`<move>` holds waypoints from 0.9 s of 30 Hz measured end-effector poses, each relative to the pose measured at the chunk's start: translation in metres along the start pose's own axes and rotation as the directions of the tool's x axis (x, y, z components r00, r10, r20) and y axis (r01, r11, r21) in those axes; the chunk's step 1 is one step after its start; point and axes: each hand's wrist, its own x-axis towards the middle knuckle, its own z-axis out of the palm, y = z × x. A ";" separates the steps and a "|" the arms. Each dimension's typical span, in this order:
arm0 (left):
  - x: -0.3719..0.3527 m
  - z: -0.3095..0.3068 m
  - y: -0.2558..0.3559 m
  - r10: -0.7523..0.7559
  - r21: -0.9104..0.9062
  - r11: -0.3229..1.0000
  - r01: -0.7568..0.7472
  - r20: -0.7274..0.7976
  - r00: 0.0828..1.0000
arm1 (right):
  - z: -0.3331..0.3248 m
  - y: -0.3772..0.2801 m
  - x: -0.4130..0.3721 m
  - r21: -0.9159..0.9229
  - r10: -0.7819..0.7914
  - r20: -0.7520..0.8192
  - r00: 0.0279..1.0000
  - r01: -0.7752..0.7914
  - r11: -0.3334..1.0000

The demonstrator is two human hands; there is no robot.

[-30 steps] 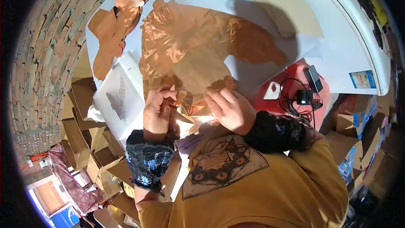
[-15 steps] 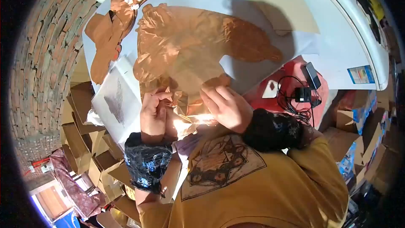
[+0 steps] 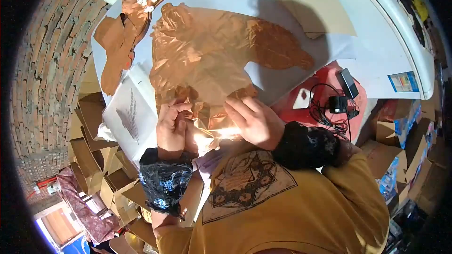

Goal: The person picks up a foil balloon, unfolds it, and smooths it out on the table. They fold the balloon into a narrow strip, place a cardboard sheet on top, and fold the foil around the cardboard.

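Observation:
A large crinkled copper-coloured foil sheet (image 3: 207,51) lies on the white table (image 3: 372,56), its lower edge bunched and shining between my hands. My left hand (image 3: 171,124) is closed at the foil's lower left edge, thumb and fingers pinching it. On the right, my right hand (image 3: 254,120) has its fingers bent together with the tips on the foil's lower right edge. Dark patterned sleeve covers sit on both forearms.
More copper foil pieces (image 3: 113,42) lie at the upper left, near a printed white sheet (image 3: 129,110). A black adapter (image 3: 347,83) with coiled cables rests on a red surface (image 3: 325,73) at the right. Cardboard boxes (image 3: 115,178) stand below left, others at right.
My right hand has shifted very slightly right. The foil's creases and upper left edge have moved a little. My left hand looks the same.

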 end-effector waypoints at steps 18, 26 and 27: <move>-0.009 -0.009 0.019 0.133 0.167 0.978 -0.124 -0.044 0.990 | -0.030 0.026 0.004 0.051 0.094 -0.141 0.985 -0.088 0.995; -0.020 -0.008 0.035 0.240 0.415 0.879 -0.234 0.037 0.970 | -0.067 0.062 0.023 0.049 0.213 -0.293 0.932 -0.208 0.977; -0.022 -0.003 0.038 0.257 0.446 0.859 -0.253 0.054 0.965 | -0.065 0.063 0.025 0.054 0.208 -0.286 0.935 -0.201 0.978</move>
